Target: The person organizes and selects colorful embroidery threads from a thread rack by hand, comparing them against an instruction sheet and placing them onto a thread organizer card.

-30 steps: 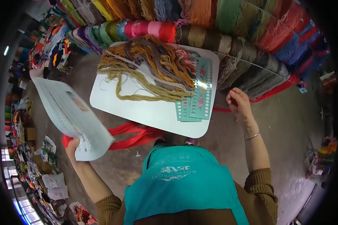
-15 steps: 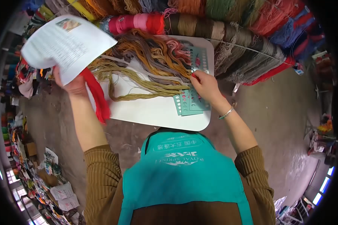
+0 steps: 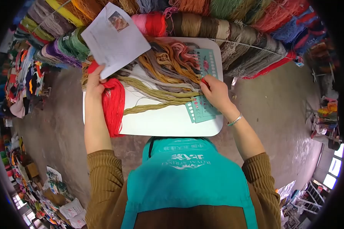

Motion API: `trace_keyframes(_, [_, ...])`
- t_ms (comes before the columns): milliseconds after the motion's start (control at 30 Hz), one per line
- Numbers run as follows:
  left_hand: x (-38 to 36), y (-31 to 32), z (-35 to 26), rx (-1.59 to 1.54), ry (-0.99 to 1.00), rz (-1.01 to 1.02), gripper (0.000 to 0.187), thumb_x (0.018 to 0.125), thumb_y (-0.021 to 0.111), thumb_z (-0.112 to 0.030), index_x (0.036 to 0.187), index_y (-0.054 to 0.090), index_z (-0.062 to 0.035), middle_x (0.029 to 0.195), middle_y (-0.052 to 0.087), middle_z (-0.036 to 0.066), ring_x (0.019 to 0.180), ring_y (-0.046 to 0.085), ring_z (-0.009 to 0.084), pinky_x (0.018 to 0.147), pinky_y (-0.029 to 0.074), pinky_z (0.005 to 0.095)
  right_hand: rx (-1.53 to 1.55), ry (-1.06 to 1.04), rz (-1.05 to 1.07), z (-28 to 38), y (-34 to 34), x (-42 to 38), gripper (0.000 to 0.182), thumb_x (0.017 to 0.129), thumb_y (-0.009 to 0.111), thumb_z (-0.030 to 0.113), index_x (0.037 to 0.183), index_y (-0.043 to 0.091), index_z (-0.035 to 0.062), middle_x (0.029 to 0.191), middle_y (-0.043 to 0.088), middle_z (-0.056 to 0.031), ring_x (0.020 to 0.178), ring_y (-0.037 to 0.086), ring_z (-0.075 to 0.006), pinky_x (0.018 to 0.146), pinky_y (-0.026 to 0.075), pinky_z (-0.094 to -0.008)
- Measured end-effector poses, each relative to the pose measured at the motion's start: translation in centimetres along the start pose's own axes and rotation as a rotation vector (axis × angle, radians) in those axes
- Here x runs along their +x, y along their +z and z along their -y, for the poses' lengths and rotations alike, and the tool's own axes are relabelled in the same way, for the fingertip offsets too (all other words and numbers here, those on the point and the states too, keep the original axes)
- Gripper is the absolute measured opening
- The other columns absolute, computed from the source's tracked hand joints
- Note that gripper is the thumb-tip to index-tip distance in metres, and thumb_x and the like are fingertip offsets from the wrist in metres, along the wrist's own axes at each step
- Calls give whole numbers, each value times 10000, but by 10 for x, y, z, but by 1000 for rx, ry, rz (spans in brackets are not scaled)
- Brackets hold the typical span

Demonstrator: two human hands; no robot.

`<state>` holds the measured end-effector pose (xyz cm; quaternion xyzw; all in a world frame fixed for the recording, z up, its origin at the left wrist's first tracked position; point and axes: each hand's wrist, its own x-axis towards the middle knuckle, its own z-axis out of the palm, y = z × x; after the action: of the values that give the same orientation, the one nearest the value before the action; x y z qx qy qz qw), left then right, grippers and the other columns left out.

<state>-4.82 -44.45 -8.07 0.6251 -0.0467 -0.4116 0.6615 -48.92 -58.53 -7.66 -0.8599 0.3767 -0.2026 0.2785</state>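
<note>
My left hand (image 3: 96,81) is closed on a bright red skein of thread (image 3: 114,108), whose loop hangs over the left edge of a white board (image 3: 156,124). A printed sheet of paper (image 3: 114,45) with a small picture also rises from that hand. My right hand (image 3: 216,93) pinches at the right ends of the thread bundles, over green cards with punched holes (image 3: 208,110); a bit of red shows at its fingertips, but what they grip is hidden. Across the board lie olive thread (image 3: 160,94), golden-brown and grey thread (image 3: 168,65), and pink thread (image 3: 181,49).
Racks of hanging colored yarn (image 3: 195,28) run along the far side, close behind the board. Heaped goods (image 3: 53,194) line the floor at left. A metal frame (image 3: 313,194) stands at lower right.
The paper has swung right and tilted in my left hand. The red skein now rests on the board's left part. My right hand and the cards appear slightly further right and lower.
</note>
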Motion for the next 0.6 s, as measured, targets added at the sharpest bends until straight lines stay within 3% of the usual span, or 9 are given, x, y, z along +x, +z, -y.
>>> trace_keyframes(133, [17,5,8,430,49,-29,153,814,739,-167,910,649,-89,701,607,4,448,434,68,375,250,249,2,12,-24,1,1,-2,156,876,605,208,856,588,55,812,615,-146,745,603,-375,622,475,-441])
trace_keyframes(200, [10,14,8,673,678,-38,222,822,736,-182,995,668,-61,792,645,14,469,419,62,396,257,254,21,46,61,-1,-4,1,172,871,617,220,853,588,51,813,615,-153,746,588,-389,622,475,-437])
trace_keyframes(267, [-29,18,-1,369,481,-134,319,843,721,-202,1121,657,-58,915,686,44,471,359,22,417,231,214,30,31,86,-8,-9,0,160,880,635,200,891,614,41,763,630,-122,669,607,-298,602,480,-378])
trace_keyframes(300, [-53,19,-9,185,362,-146,346,849,716,-202,1160,651,-66,931,692,51,463,344,14,419,222,201,261,192,165,-4,-17,1,152,884,642,179,915,630,31,757,633,-81,661,592,-212,596,476,-336])
trace_keyframes(333, [-73,12,-13,-114,295,18,484,880,700,-210,1329,554,-104,897,677,32,438,302,18,409,199,187,489,355,246,0,-25,2,148,888,648,159,939,646,20,751,637,-40,653,578,-126,590,472,-293])
trace_keyframes(400, [-116,2,-9,-619,322,406,648,912,674,-217,1482,372,-154,855,645,-15,413,321,31,385,221,194,584,326,262,8,-42,5,153,893,645,141,965,654,6,766,624,-10,684,551,-80,591,461,-260])
trace_keyframes(467, [-154,20,-4,-966,311,1032,698,945,625,-205,1532,250,-159,868,649,-10,396,339,40,370,253,209,686,238,299,21,-55,6,162,898,643,123,985,665,-12,807,617,25,733,534,-41,620,451,-217])
trace_keyframes(533, [-186,52,10,-945,294,1267,671,952,615,-217,1527,271,-182,746,604,-35,383,358,46,372,269,208,759,278,487,40,-63,6,174,898,655,137,994,669,-7,827,631,16,750,539,-44,659,454,-212])
trace_keyframes(600, [-212,69,29,-342,295,1023,412,914,629,-154,1320,561,-136,825,618,18,485,438,62,434,337,226,817,167,612,56,-59,3,164,890,666,109,997,667,-15,840,646,8,774,555,-55,698,468,-221])
